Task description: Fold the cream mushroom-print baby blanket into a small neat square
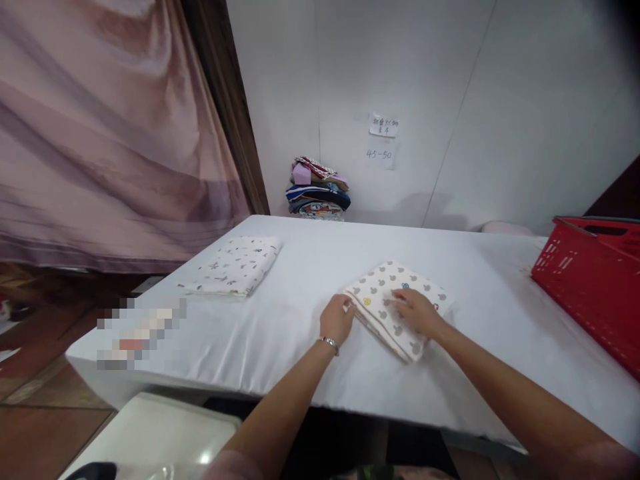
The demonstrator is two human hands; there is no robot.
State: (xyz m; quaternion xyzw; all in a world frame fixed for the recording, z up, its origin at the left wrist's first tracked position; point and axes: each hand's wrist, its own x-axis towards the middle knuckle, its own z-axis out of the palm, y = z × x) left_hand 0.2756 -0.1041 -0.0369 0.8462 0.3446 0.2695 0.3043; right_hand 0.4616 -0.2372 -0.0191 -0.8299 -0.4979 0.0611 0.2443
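A folded white cloth with grey mouse-head prints (385, 288) lies on the white-covered table (300, 320) in front of me. My left hand (336, 320), with a metal bracelet at the wrist, grips the cloth's left edge with curled fingers. My right hand (417, 312) lies flat on top of the cloth, fingers stretched out and pressing it down. A second folded cloth, white with small dark prints (235, 265), rests on the table's left part, apart from both hands.
A red plastic basket (590, 280) stands at the table's right end. A pile of folded colourful clothes (317, 190) sits at the back against the white wall, under a paper note (383, 125). A pink curtain (100, 133) hangs at left. A white stool (155, 430) stands below the table's front edge.
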